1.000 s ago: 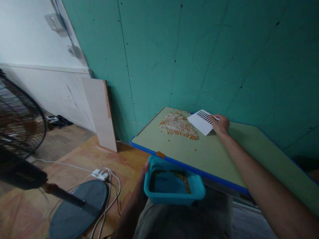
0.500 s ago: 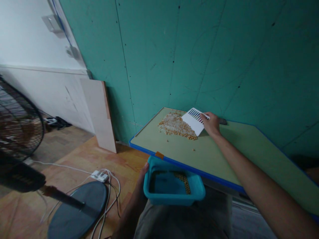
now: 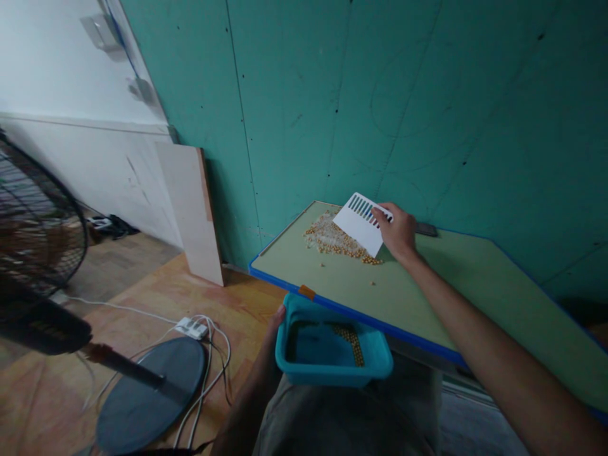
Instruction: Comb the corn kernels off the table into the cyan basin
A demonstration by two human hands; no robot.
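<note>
White scraper [image 3: 357, 229] — in the right grip [image 3: 399, 233] (mostly left of it)

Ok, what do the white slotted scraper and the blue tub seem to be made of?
White slotted scraper: probably thin plastic, matte; flat sheet, even white, no glare, though painted metal is possible. Blue tub: likely moulded plastic, fairly smooth; rounded corners, uniform colour.

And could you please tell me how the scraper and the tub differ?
The scraper is white, flat and slotted; the tub is turquoise, deep and open-topped. The scraper tilts at the grains on the table, while the tub sits below the table's near edge. The right hand grips the scraper; the left hand holds the tub's side. Both are held one-handed.
</note>
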